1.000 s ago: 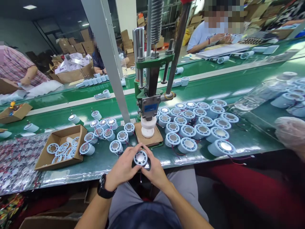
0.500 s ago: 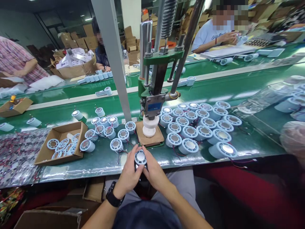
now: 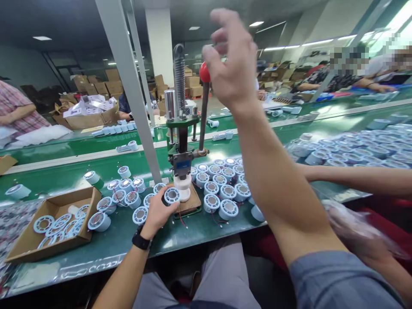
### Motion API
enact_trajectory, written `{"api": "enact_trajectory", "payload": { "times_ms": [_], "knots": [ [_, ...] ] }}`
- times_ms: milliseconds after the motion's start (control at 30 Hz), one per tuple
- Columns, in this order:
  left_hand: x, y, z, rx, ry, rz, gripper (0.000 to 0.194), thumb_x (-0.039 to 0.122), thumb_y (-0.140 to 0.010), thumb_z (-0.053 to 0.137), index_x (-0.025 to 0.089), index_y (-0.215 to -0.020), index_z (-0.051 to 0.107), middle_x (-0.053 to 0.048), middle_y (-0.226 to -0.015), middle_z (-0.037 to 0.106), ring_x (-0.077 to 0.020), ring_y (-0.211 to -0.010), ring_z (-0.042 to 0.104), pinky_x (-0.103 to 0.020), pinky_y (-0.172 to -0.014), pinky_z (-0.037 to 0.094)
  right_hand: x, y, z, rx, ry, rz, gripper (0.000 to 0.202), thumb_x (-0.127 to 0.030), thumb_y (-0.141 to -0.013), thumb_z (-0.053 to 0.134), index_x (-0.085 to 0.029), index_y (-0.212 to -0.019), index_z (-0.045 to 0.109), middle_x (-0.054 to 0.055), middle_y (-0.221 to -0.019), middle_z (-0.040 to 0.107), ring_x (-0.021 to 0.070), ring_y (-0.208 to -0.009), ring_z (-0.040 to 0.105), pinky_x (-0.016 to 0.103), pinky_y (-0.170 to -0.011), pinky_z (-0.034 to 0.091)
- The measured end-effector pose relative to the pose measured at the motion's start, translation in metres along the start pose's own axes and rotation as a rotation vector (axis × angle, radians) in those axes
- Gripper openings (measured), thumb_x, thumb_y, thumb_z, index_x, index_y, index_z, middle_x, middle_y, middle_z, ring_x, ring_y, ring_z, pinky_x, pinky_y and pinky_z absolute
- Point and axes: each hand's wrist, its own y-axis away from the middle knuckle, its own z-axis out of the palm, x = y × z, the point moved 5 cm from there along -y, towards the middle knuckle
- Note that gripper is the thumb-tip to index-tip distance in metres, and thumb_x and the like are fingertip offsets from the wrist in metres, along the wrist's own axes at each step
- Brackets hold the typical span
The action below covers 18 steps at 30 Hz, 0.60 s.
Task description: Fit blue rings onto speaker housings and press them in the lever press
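Between the thumb and fingers of my left hand [image 3: 157,211], a light blue cylindrical housing [image 3: 171,195] is held with its slotted ring face up. It is at the left front of the white plastic die [image 3: 183,189] on the green lever press [image 3: 183,148]. A thin red wire hangs below the housing. My right hand [image 3: 233,60] is raised high beside the red ball knob [image 3: 204,72] of the press lever [image 3: 203,116]. Its fingers are bent and apart, slightly blurred; whether the palm touches the knob I cannot tell.
More light blue housings [image 3: 228,208] stand on both sides of the press on the green bench [image 3: 175,240]. A cardboard box [image 3: 93,206] of loose rings is at the left. Another person's forearm [image 3: 347,178] reaches in from the right. A grey post [image 3: 128,86] rises behind.
Both hands held the housing near the bench edge. My left hand now has it up beside the die, and my right hand has let go and risen to the lever knob. The view has tilted up.
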Motion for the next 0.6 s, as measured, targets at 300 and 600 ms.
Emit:
{"api": "enact_trajectory", "payload": {
  "times_ms": [300, 600],
  "knots": [
    [-0.007, -0.05, 0.048, -0.18, 0.372, -0.001, 0.051, 0.03, -0.063, 0.081, 0.011, -0.109, 0.065, -0.012, -0.111, 0.073, -0.0268, -0.102, 0.067, -0.042, -0.096, 0.05, 0.035, -0.027, 0.053, -0.029, -0.197, 0.065, 0.041, -0.019, -0.1, 0.026, -0.003, -0.081, 0.058, -0.004, -0.065, 0.052, 0.0041, -0.06, 0.064, 0.02, -0.073, 0.052],
    [-0.019, -0.03, 0.051, -0.17, 0.385, 0.099, 0.079, 0.024, -0.07, 0.078, 0.016, -0.142, 0.045, -0.014, -0.14, 0.055, -0.0305, -0.131, 0.05, -0.046, -0.113, 0.036, -0.009, 0.095, -0.025, 0.118, -0.288, -0.097, 0.028, -0.02, -0.097, 0.046, -0.02, -0.106, 0.072, 0.002, -0.095, 0.066, 0.0169, -0.088, 0.067, 0.033, -0.077, 0.056]
  ]
}}
